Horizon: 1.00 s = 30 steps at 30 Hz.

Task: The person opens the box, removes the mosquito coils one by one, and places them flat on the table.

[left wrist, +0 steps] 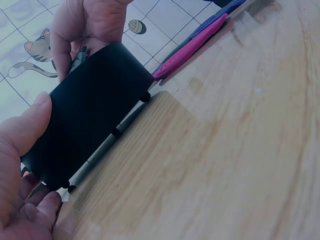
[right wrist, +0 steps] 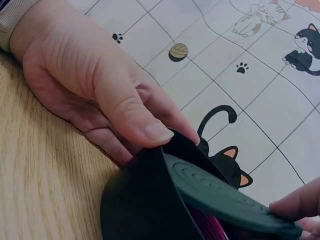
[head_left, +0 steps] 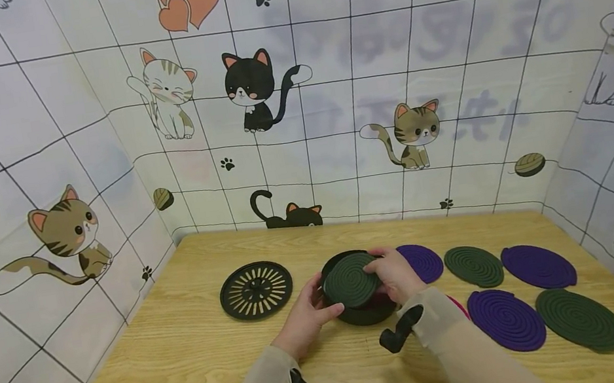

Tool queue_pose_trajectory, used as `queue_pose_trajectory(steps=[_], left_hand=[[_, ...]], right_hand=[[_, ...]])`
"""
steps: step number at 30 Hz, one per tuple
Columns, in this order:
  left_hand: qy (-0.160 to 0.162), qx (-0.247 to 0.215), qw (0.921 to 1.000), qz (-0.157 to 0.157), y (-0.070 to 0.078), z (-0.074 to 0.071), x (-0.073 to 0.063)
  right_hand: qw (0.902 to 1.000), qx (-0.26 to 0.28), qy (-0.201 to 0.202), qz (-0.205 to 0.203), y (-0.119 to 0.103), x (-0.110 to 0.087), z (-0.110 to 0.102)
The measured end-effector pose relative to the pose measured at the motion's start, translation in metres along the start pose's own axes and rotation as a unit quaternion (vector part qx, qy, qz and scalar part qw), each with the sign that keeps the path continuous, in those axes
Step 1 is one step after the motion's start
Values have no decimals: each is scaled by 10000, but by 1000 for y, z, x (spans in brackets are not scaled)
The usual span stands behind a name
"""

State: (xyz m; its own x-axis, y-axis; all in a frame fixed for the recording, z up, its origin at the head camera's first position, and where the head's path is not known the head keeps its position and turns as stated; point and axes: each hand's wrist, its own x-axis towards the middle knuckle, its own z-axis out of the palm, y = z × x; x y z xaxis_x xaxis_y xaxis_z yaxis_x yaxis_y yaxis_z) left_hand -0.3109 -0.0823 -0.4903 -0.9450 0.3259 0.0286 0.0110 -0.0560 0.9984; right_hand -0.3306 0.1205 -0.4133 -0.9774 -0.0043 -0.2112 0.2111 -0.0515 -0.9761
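Observation:
My left hand (head_left: 305, 321) grips the side of a round black mosquito coil holder (head_left: 368, 316), thumb on its near wall and fingers under the lower edge. In the left wrist view the holder (left wrist: 95, 115) shows a smooth wall and small feet. My right hand (head_left: 396, 277) pinches the edge of a dark green mosquito coil (head_left: 350, 281). This coil (right wrist: 220, 195) slants into the holder's mouth, one side inside the rim and the other raised. Beneath it, a magenta coil (right wrist: 212, 225) shows inside the holder.
A black slotted lid (head_left: 256, 286) lies to the left. On the right are several loose coils, among them a purple coil (head_left: 507, 320), a green coil (head_left: 581, 319) and a partly hidden pink coil (left wrist: 192, 47). A cat-print sheet (head_left: 327, 89) hangs behind the wooden table (head_left: 190, 368).

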Motion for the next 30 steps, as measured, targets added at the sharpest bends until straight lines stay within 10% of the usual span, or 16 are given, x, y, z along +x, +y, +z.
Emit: queue_pose_trajectory(steps=[30], left_hand=[[72,100,9999,48,1,0,0]], right_hand=[[9946,888,-538,36,-8,-37,-73]])
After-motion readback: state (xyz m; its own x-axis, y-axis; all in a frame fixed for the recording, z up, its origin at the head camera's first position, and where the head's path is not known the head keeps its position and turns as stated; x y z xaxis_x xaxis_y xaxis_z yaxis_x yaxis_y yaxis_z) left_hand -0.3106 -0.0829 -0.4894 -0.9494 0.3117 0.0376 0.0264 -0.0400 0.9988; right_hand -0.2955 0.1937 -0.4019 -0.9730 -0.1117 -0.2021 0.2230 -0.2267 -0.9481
